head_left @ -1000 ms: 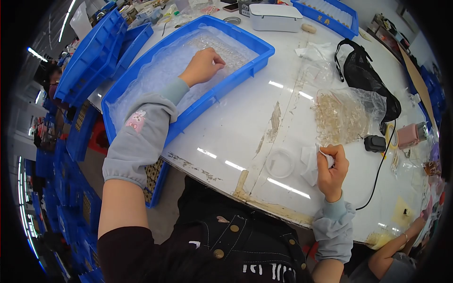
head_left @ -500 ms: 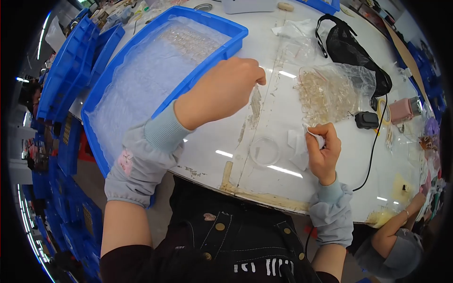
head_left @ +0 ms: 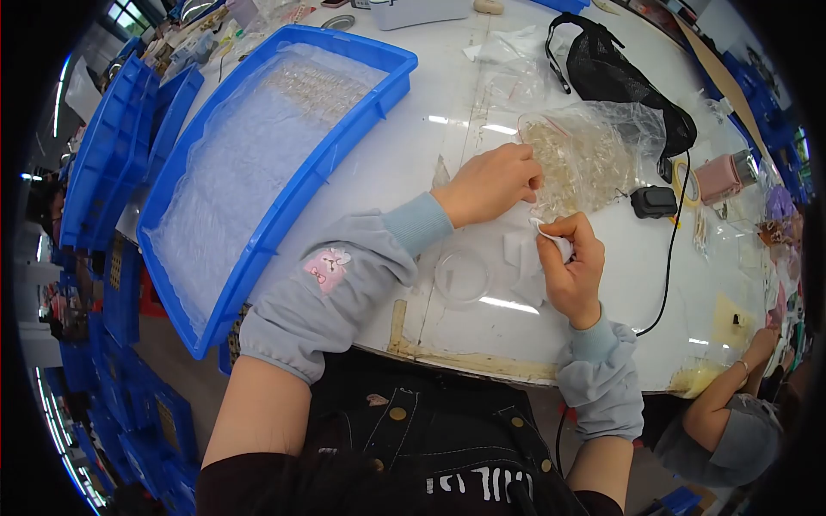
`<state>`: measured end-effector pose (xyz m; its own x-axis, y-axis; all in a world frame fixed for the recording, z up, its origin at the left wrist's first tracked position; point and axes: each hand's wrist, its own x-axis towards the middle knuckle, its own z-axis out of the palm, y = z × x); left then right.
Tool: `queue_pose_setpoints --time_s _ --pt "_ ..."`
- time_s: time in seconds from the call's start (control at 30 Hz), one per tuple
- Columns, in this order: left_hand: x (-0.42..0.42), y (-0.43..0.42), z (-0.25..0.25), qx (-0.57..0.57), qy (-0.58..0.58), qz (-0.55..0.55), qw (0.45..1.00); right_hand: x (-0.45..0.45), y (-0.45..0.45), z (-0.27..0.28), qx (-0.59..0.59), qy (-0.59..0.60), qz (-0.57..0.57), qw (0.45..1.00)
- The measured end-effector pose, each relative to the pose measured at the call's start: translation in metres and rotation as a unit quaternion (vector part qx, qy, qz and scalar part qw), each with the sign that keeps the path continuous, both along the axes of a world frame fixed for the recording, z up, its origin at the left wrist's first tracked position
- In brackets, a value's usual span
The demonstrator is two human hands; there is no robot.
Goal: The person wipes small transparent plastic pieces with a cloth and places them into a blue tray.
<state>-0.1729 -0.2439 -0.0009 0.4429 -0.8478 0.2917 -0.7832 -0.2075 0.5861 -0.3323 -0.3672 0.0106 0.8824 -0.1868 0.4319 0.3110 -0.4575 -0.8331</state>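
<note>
My left hand (head_left: 495,183) is at the near left edge of a clear plastic bag (head_left: 594,155) full of small transparent pieces. Its fingers are closed together, and whatever they may hold is too small to make out. Just to the right and nearer me, my right hand (head_left: 574,271) is curled round a crumpled white tissue (head_left: 564,246), which pokes out at the thumb. More white tissue (head_left: 523,262) lies on the table beside that hand. A round clear dish (head_left: 461,275) sits on the table below my left hand.
At the left stands a large blue tray (head_left: 331,163), lined with plastic film, with rows of small clear pieces at its far end. Black mesh bag (head_left: 615,73), black box (head_left: 654,202) and cable lie at the right. Another person's arm (head_left: 723,396) rests at the right edge.
My left hand has swung right, from beside the blue tray to the bag of clear pieces, close to my right hand. My right hand keeps its grip on the tissue. The view has shifted slightly.
</note>
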Motion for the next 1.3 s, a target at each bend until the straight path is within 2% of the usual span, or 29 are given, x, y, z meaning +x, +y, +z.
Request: queue_pose_setpoints --time_s 0.23,0.33,0.37,0.43,0.53,0.63,1.03,1.13,1.3 --pt "0.000 0.007 0.000 -0.026 -0.066 0.019 0.997 0.001 0.000 -0.002 0.005 -0.004 0.004 1.000" --pt "-0.005 0.017 0.006 -0.055 0.012 0.023 0.998 0.001 0.002 -0.001 0.014 -0.002 0.000 1.000" --pt "-0.010 0.022 0.012 -0.053 0.122 0.025 0.991 0.000 0.002 0.000 0.018 -0.001 -0.001 1.000" --pt "-0.021 0.032 0.023 -0.046 0.336 0.027 0.940 0.000 0.003 0.001 -0.002 -0.006 0.006 1.000" --pt "-0.036 0.042 0.023 -0.061 0.505 0.008 0.861 0.000 0.003 0.002 -0.017 0.011 0.029 0.999" --pt "-0.045 0.045 0.016 -0.079 0.565 0.004 0.821 0.001 0.005 0.002 -0.028 0.011 0.043 0.999" --pt "-0.053 0.048 0.018 -0.099 0.550 -0.010 0.829 0.004 0.002 -0.001 0.002 0.029 0.035 0.999" --pt "-0.056 0.049 0.012 -0.152 0.484 -0.032 0.861 0.004 0.003 0.000 0.009 0.027 0.037 0.999" --pt "-0.053 0.053 0.015 -0.123 0.340 -0.029 0.932 0.003 0.000 0.001 0.020 0.027 0.051 0.998"
